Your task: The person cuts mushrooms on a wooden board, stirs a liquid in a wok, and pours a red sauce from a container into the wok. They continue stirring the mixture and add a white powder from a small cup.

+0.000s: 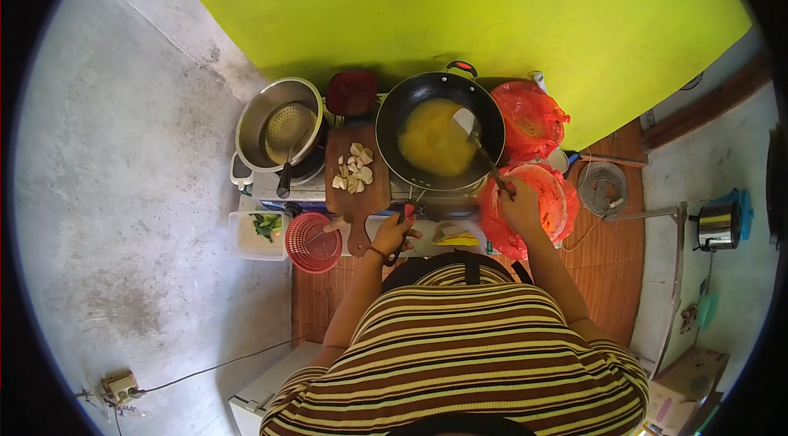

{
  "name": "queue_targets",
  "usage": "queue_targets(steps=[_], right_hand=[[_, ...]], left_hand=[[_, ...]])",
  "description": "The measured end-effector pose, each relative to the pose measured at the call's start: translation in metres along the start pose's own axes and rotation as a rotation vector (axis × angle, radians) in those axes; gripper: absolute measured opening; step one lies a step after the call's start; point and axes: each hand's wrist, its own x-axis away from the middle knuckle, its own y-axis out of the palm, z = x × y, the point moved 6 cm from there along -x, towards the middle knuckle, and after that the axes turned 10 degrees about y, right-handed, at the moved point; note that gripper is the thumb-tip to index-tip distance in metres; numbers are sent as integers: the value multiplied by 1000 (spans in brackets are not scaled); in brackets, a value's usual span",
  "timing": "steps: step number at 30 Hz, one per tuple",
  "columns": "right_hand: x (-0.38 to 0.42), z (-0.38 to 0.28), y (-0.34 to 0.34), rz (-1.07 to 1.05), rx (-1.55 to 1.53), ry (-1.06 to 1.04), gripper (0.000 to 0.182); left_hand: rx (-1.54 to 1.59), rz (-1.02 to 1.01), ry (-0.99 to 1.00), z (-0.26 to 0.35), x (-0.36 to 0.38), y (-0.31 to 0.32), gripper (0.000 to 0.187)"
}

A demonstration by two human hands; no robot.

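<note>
A black wok [392, 126] sits on the stove, with yellow liquid [435, 141] spread over its bottom. My left hand [392, 237] is closed around the wok's black and red long handle. Wrapped round the dark handle of a spatula [466, 121], my right hand [520, 205] is at the wok's lower right. The spatula's pale blade touches the yellow liquid. Left of the wok lies a wooden cutting board [353, 200] carrying several pale cut pieces [355, 168], whose kind I cannot make out.
A steel pot [249, 134] with a perforated skimmer [289, 126] stands at left. Below it are a clear container [244, 241] with green leaves and a red basket [313, 249]. Red plastic bags [510, 231] line containers at right. A dark red bowl [351, 93] sits behind the board.
</note>
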Motion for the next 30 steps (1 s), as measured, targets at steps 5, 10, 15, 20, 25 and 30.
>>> queue_targets(steps=[5,10,15,20,25,30], right_hand=[[6,17,24,-379,-449,377,29],[17,-1,28,-496,-654,461,29],[16,-7,24,-453,-623,374,28],[3,-6,18,-233,-265,153,26],[1,-17,11,-33,-21,-141,30],[-1,3,31,-312,-251,188,29]], left_hand=[[2,29,15,5,2,3,30],[-13,18,-22,8,4,4,25],[-21,23,-39,4,3,3,26],[6,36,-30,11,7,6,25],[16,10,-36,2,2,2,31],[-19,14,-33,7,5,4,31]])
